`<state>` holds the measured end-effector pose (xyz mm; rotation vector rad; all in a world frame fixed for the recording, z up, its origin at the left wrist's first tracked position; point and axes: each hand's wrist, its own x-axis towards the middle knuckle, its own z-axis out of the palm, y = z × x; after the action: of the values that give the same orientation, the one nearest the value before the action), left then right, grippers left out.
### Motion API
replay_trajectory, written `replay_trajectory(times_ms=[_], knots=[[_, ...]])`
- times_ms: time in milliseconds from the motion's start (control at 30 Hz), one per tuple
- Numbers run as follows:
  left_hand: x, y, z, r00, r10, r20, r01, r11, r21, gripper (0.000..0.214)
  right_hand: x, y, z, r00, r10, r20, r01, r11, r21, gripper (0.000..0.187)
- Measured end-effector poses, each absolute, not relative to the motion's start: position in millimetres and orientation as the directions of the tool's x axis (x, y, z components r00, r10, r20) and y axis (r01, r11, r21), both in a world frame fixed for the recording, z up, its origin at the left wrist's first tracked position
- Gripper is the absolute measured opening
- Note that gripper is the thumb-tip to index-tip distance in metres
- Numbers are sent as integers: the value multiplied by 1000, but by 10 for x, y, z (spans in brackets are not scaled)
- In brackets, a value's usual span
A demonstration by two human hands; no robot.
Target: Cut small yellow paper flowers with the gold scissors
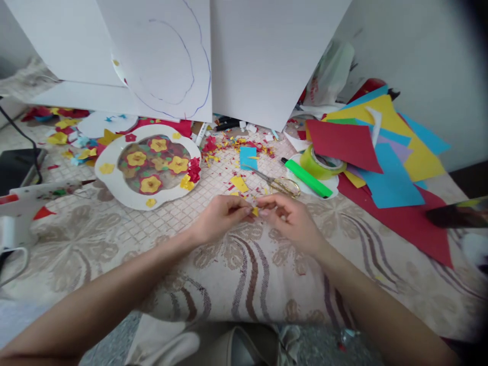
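Observation:
My left hand (pixel 220 216) and my right hand (pixel 290 217) meet over the patterned cloth (pixel 244 274). Both pinch a small yellow paper piece (pixel 255 211) between their fingertips. Just beyond them lie gold-handled scissors (pixel 280 185) and a loose yellow paper scrap (pixel 239 183). A white round frame (pixel 147 165) filled with yellow and red paper flowers lies to the far left of my hands.
Sheets of red, blue and yellow paper (pixel 381 157) are piled at the right. A green marker (pixel 307 178) and a roll of green tape (pixel 320 163) lie by them. A glue gun (pixel 26 203) rests at the left. White boards (pixel 175 56) lean at the back. Paper scraps litter the middle.

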<state>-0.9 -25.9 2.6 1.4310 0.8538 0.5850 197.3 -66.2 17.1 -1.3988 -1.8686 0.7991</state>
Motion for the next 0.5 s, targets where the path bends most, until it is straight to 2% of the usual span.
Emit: replay_trajectory(times_ms=[67,167,267,367,433,500], knots=[[23,-293,9,612,782,-119,169,18,985,19,1880,-699,145,-217,964,156,549,253,-797,9],[14,-347,38,606,790,-92,228,-62,972,20,1839,-722,110,-195,948,250,585,317,-746,9],[-173,-460,159,530,848,-15,310,-177,934,24,1867,-733,73,-181,936,304,611,349,-711,9],[-592,-675,342,428,901,67,447,-275,851,26,1899,-761,20,-168,945,279,609,322,-725,9],[-972,-869,458,322,944,67,566,-248,786,26,1906,-782,-19,-163,956,245,595,294,-748,10],[-1407,-1090,543,156,988,10,674,-114,730,26,1903,-796,-55,-160,959,235,574,283,-768,9]])
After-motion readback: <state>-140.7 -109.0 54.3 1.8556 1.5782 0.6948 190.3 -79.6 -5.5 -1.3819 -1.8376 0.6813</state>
